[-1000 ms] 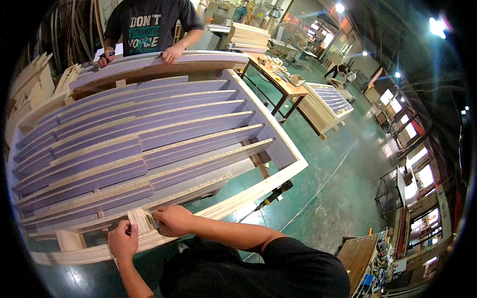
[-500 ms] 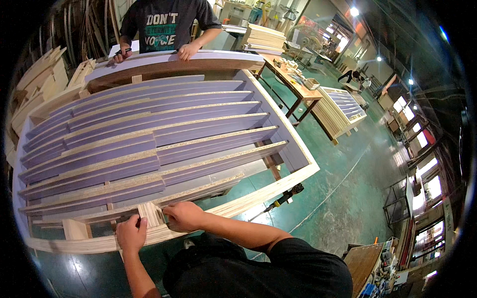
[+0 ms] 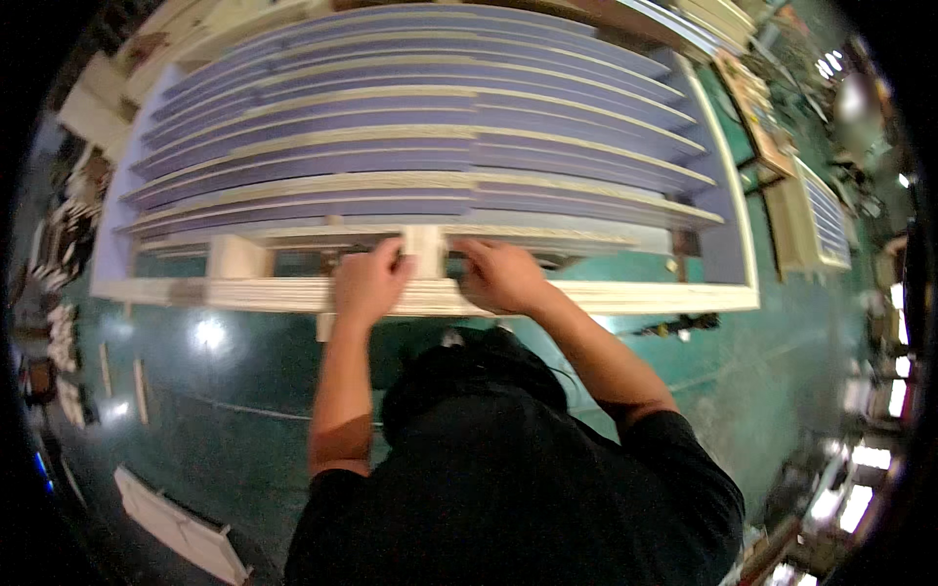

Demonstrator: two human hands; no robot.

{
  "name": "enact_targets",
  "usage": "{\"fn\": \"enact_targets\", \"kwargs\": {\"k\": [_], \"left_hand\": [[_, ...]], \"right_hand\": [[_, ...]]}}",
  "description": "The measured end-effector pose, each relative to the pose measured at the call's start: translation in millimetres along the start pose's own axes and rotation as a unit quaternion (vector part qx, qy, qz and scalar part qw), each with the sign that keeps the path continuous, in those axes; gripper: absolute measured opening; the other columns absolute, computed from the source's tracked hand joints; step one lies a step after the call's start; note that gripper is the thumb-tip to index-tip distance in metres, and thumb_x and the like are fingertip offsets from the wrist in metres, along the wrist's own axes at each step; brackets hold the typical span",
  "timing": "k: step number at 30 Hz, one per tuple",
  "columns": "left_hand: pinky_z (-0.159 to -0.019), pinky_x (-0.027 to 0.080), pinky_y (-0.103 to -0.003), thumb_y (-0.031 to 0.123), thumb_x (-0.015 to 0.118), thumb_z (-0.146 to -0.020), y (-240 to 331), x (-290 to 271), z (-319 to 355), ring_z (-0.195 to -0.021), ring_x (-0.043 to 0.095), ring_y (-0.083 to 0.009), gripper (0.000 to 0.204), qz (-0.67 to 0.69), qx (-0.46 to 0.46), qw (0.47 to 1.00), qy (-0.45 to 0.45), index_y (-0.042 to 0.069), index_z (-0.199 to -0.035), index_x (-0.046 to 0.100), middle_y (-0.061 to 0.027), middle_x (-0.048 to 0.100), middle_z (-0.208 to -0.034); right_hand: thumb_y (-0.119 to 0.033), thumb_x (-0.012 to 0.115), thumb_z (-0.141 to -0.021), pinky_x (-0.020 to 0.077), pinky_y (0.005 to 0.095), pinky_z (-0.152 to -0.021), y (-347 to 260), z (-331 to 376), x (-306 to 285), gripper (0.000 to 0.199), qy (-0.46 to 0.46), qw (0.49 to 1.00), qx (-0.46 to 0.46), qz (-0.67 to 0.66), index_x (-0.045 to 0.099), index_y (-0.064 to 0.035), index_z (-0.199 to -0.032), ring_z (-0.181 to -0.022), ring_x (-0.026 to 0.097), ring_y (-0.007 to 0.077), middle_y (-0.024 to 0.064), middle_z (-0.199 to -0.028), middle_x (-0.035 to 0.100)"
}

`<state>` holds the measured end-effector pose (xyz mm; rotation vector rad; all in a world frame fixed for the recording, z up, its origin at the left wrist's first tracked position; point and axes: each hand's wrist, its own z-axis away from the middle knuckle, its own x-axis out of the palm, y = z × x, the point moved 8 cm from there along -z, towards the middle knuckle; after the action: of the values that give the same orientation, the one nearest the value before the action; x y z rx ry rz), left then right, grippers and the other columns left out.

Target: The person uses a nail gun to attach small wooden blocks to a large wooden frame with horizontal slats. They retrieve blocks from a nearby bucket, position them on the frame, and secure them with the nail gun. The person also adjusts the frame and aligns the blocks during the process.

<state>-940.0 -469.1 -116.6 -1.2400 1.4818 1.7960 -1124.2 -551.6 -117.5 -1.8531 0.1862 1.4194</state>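
Nearest the camera, a dark short-sleeved top (image 3: 508,488) fills the lower middle of the view, with both bare forearms reaching away from it. Below and to the left, a glossy dark green floor (image 3: 234,391) is seen, with bright lamp reflections on it. A pale flat board (image 3: 181,532) lies on that floor at the near left, and small pale wood offcuts (image 3: 61,337) are scattered along the far left edge.

Further out, the left hand (image 3: 366,283) and the right hand (image 3: 500,275) are seen curled at either side of a small upright pale wooden block (image 3: 425,252), fingers bent against it; whether it is gripped or only pressed cannot be told. The block stands just behind the long pale plywood front rail (image 3: 606,296) of a large frame, at about its middle. A second, squarer pale block (image 3: 237,259) stands to the left on the same rail.

Beyond the hands, the frame is filled with long curved purple-faced slats with pale wood edges (image 3: 410,146), laid side by side and running left to right. At the far right, a wooden workbench (image 3: 757,117) and a slatted pale panel (image 3: 826,220) are visible on the floor.
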Motion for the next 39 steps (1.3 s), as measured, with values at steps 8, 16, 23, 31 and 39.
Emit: {"fn": "enact_targets", "kwargs": {"k": [8,16,23,31,39], "left_hand": [[-0.087,0.054,-0.052,0.051,0.063,-0.095,18,-2,-14,-0.093,0.072,-0.0357,0.054,0.024,0.027,0.998,-0.053,0.016,-0.135,0.064,-0.0099,0.079,-0.101],[-0.088,0.053,-0.052,0.053,0.064,-0.094,30,12,-31,-0.096,0.069,-0.0394,0.053,0.019,0.025,0.998,-0.046,0.018,-0.134,0.065,-0.0096,0.078,-0.1],[-0.089,0.053,-0.052,0.052,0.064,-0.093,26,9,-27,-0.097,0.069,-0.0392,0.052,0.028,0.018,0.998,-0.05,0.019,-0.133,0.065,-0.0101,0.078,-0.103],[-0.09,0.053,-0.051,0.05,0.064,-0.094,31,2,-22,-0.098,0.07,-0.039,0.05,0.002,0.02,0.998,-0.059,0.02,-0.133,0.065,-0.0092,0.079,-0.102],[-0.09,0.053,-0.052,0.051,0.065,-0.093,26,-3,-18,-0.096,0.071,-0.0386,0.051,-0.002,0.015,0.998,-0.064,0.019,-0.133,0.065,-0.0091,0.079,-0.1]], "right_hand": [[-0.022,0.061,-0.087,0.0563,0.0554,-0.077,-8,4,-28,0.058,-0.042,0.999,-0.024,-0.003,0.054,-0.0206,-0.144,-0.088,0.07,0.044,0.0195,-0.107,0.072],[-0.018,0.062,-0.086,0.0555,0.0559,-0.076,23,0,-27,0.061,-0.04,0.999,-0.025,-0.018,0.052,-0.0216,-0.147,-0.087,0.069,0.0444,0.0193,-0.11,0.071],[-0.019,0.063,-0.085,0.0553,0.0563,-0.076,10,0,-36,0.068,-0.043,0.998,-0.005,-0.047,0.047,-0.025,-0.151,-0.086,0.069,0.046,0.019,-0.114,0.07],[-0.019,0.061,-0.087,0.0547,0.0559,-0.077,12,2,-30,0.068,-0.05,0.998,0.006,-0.04,0.046,-0.0298,-0.153,-0.089,0.069,0.0454,0.0189,-0.114,0.07],[-0.021,0.063,-0.086,0.0548,0.0546,-0.076,2,4,-32,0.069,-0.073,0.996,0.014,-0.048,0.046,-0.0283,-0.153,-0.087,0.069,0.0444,0.0186,-0.11,0.071]]}}
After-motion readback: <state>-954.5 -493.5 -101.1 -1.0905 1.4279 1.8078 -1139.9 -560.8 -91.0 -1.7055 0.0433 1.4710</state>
